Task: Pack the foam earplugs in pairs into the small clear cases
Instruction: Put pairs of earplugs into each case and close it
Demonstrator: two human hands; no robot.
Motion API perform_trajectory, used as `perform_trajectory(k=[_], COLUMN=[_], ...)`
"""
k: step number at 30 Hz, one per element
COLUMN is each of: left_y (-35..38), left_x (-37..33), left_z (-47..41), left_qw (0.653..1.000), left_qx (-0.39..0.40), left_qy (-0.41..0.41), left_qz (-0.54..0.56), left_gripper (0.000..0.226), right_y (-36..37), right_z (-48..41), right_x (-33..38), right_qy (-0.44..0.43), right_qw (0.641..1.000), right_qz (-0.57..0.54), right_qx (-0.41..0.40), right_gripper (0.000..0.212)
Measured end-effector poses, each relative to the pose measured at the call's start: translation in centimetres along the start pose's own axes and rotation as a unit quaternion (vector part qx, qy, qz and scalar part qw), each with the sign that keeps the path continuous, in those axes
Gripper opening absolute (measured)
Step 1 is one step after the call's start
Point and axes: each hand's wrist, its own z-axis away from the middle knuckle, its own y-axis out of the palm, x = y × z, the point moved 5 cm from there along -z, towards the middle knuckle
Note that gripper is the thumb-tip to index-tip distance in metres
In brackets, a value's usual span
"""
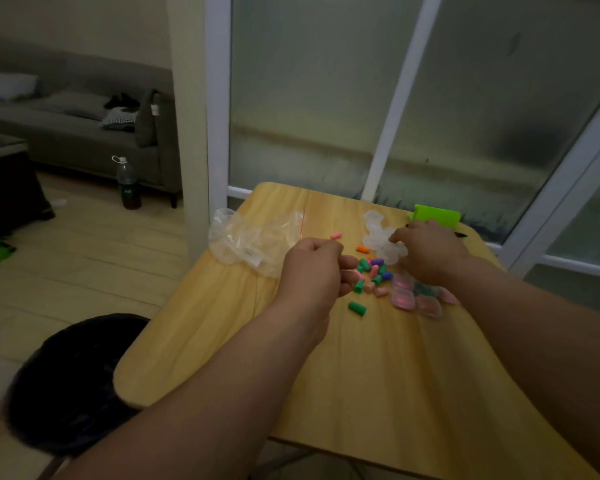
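Note:
Loose foam earplugs (373, 271) in green, pink, purple, blue and orange lie heaped mid-table; one green earplug (357, 308) lies apart, nearer me. My left hand (314, 271) hovers at the heap's left edge with fingers curled, seemingly pinching a pink earplug (359, 274) at the fingertips. My right hand (426, 252) reaches over a cluster of empty clear cases (378, 233), its curled fingertips closing on one. Several closed cases holding pink or green plugs (404, 296) lie under my right wrist.
A crumpled clear zip bag (253, 237) lies at the wooden table's (361, 375) left rear edge. A bright green object (437, 213) stands at the back right by the frosted glass. A dark round stool (70, 382) sits by the table's left front.

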Motion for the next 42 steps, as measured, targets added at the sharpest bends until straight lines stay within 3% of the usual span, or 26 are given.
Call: perform_trajectory(k=[10,16,21,25,27,33,37,42], left_y=[0.1,1.7,2.1,1.5,0.9,-0.3,-0.6,-0.9], left_x=[-0.1,0.1,0.9,1.9,1.9,1.4,1.5,1.4], left_z=[0.9,3.0,5.0,5.9,6.2,6.9,6.6,6.4], left_qw=[0.998,0.987,0.971,0.970,0.969,0.957,0.960,0.953], left_qx=[0.038,0.097,0.157,0.178,0.192,0.211,0.192,0.220], left_qy=[0.002,0.042,0.062,0.044,0.034,0.042,0.043,0.021], left_qz=[-0.057,-0.121,-0.168,-0.160,-0.153,-0.194,-0.198,-0.207], left_gripper=[0.018,0.023,0.030,0.028,0.028,0.024,0.023,0.024], right_y=[-1.2,-6.1,-7.2,-6.0,-5.7,-4.8,-3.7,-3.0], right_z=[1.7,8.9,16.2,18.1,18.4,18.2,17.8,17.7], right_x=[-0.8,1.9,5.8,6.4,6.3,5.9,6.3,6.4], right_qy=[0.034,0.057,0.039,0.024,0.007,0.039,0.076,0.082], right_qw=[0.990,0.931,0.912,0.909,0.890,0.744,0.691,0.687], right_qz=[-0.088,-0.296,-0.342,-0.371,-0.431,-0.666,-0.719,-0.722], right_qx=[-0.108,-0.205,-0.221,-0.187,-0.151,-0.042,0.005,0.035], right_gripper=[0.033,0.021,0.016,0.022,0.026,0.017,0.014,0.014])
